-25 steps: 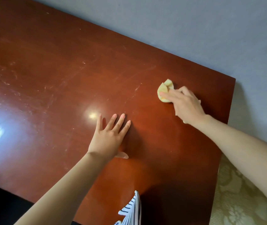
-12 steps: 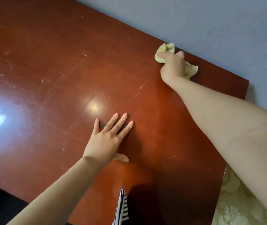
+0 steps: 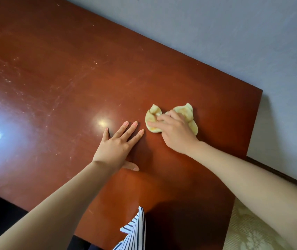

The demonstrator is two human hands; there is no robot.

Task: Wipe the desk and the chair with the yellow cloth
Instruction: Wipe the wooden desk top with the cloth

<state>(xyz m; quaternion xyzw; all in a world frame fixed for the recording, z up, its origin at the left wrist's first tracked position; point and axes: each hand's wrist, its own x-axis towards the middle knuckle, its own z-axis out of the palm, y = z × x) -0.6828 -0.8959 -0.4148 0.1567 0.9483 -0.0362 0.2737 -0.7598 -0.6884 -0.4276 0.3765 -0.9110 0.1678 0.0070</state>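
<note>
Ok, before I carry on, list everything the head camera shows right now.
desk: one, glossy reddish-brown, fills most of the view, set against the wall
yellow cloth: one, pale yellow, bunched on the desk right of centre
wall: one, grey-blue, behind the desk
skirting board: one, dark, foot of the wall at right
floor covering: one, beige patterned, lower right
striped garment: one, white and dark blue, bottom centre
left hand: flat on the desk, fingers spread, beside the cloth
right hand: on the cloth, fingers curled over it
</note>
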